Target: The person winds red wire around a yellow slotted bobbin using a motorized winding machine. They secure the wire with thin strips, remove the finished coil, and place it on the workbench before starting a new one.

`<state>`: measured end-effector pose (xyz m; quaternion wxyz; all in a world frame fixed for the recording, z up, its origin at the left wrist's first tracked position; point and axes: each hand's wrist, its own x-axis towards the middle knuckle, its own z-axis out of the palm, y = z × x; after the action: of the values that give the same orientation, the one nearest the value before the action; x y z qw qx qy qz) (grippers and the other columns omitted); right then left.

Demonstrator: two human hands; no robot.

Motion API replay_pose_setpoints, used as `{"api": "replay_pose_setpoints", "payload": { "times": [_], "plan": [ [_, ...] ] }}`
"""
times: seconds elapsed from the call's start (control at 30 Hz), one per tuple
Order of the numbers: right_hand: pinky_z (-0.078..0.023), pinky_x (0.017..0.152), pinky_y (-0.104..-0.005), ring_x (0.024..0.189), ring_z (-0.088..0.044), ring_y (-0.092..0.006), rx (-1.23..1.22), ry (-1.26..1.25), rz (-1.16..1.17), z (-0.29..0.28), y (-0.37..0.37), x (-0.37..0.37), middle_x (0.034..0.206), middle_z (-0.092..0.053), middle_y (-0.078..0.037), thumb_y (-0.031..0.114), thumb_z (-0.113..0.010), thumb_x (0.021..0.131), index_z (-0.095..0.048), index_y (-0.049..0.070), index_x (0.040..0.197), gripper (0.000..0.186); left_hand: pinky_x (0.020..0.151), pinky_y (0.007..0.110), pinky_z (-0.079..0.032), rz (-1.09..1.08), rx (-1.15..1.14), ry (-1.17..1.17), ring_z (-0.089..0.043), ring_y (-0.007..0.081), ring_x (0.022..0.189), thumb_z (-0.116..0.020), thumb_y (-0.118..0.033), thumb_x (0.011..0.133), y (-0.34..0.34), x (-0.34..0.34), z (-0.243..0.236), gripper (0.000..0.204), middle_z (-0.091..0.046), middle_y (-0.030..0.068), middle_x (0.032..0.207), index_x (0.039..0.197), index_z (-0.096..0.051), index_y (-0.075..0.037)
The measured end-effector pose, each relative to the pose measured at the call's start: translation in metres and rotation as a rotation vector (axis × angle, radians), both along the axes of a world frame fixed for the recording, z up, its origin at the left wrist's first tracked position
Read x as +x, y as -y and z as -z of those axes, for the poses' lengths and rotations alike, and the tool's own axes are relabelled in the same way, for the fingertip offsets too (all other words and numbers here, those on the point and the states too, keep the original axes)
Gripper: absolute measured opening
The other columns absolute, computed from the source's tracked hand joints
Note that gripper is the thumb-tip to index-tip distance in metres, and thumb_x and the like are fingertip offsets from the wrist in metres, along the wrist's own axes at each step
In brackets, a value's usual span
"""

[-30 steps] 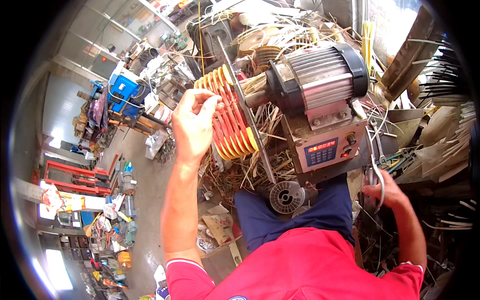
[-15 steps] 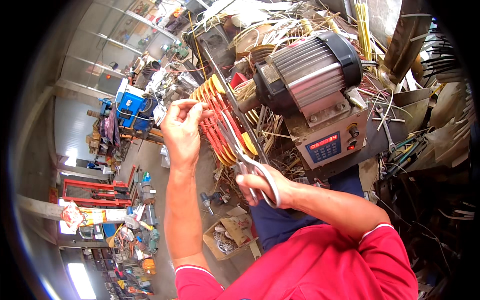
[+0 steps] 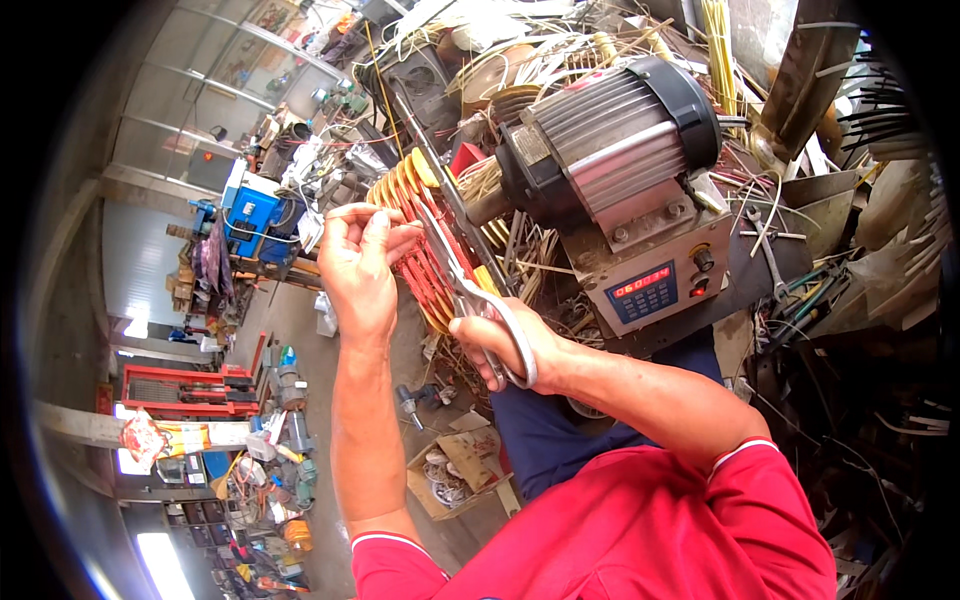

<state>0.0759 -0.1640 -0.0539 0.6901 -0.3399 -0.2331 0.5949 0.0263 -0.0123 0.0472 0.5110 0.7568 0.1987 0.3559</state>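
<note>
Silver scissors [image 3: 464, 287] are filling the right hand [image 3: 510, 345], its fingers wrapping around the handles while the blades are pointing up along red windings [image 3: 418, 278]. Just beside them, the left hand [image 3: 358, 275] is curling its thumb and fingers close together near the red strands; whether they are pinching one, I cannot tell. Those windings are sitting around a yellow former [image 3: 424, 168], next to a long metal bar [image 3: 441, 167] at the shaft end of a grey ribbed motor [image 3: 625, 125]. Below the motor, a control box [image 3: 640, 290] is standing on a dark table [image 3: 745, 285], where a wrench [image 3: 770, 262] is lying near loose strips. Pale strips [image 3: 510, 62] are piling up in tangles behind the motor. Lower down, a cardboard box [image 3: 425, 490] is resting on the grey floor [image 3: 298, 345]. Farther left across the room, a blue machine [image 3: 248, 220] and a red metal frame [image 3: 190, 408] are standing amid clutter.
</note>
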Motion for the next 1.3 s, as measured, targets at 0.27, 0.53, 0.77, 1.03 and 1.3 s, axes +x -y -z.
{"api": "replay_pose_setpoints", "payload": {
  "times": [0.27,0.53,0.77,1.03,1.3],
  "plan": [
    [-0.043,0.039,-0.0285,0.045,-0.053,-0.0093,-0.011,0.198,0.003,-0.003,0.013,-0.012,0.058,-0.054,0.000,0.029,-0.069,0.096,-0.056,0.006,0.078,0.031,0.074,0.034,-0.062,-0.026,0.129,0.115,-0.073,0.0235,0.080,-0.055,-0.005,0.101,0.007,-0.007,-0.014,0.010,-0.066,0.0124,0.097,0.110,-0.053,0.000],
    [-0.045,0.049,-0.0356,0.055,-0.059,-0.0233,0.085,1.088,1.018,0.089,0.170,0.015,0.064,-0.057,-0.008,0.011,-0.083,0.072,-0.058,0.005,0.083,0.028,0.049,0.022,-0.043,0.172,0.073,0.197,-0.052,0.0119,0.063,-0.053,-0.009,0.103,0.081,-0.072,0.012,0.018,-0.055,0.0087,0.084,0.119,-0.056,0.000],
    [-0.053,0.071,-0.0534,0.081,-0.069,-0.0456,-1.357,1.270,0.750,0.143,0.265,0.164,0.081,-0.070,-0.027,0.055,-0.072,0.085,-0.063,0.002,0.089,0.054,0.040,0.020,-0.038,0.407,-0.395,-0.322,-0.046,0.0052,0.046,-0.055,-0.005,0.102,0.174,-0.065,0.113,0.011,-0.060,0.0049,0.073,0.111,-0.060,-0.001],
    [-0.053,0.085,-0.0507,0.097,-0.067,-0.0435,-1.169,1.518,0.775,0.192,0.257,0.213,0.105,-0.070,-0.024,0.032,-0.069,0.089,-0.064,0.002,0.105,0.035,0.058,0.021,-0.048,0.510,-0.594,-0.462,-0.057,0.0057,0.064,-0.062,-0.007,0.099,0.206,-0.050,0.137,0.018,-0.065,0.0046,0.089,0.115,-0.061,-0.001],
    [-0.051,0.075,-0.0260,0.083,-0.062,-0.0102,-0.220,0.563,0.375,0.070,0.225,0.032,0.087,-0.066,-0.007,0.007,-0.073,0.089,-0.068,-0.002,0.105,0.018,0.063,0.027,-0.049,0.523,-0.152,-0.322,-0.057,0.0090,0.072,-0.065,-0.007,0.096,0.210,-0.045,0.151,0.009,-0.061,0.0025,0.084,0.103,-0.067,-0.002]
  ]
}}
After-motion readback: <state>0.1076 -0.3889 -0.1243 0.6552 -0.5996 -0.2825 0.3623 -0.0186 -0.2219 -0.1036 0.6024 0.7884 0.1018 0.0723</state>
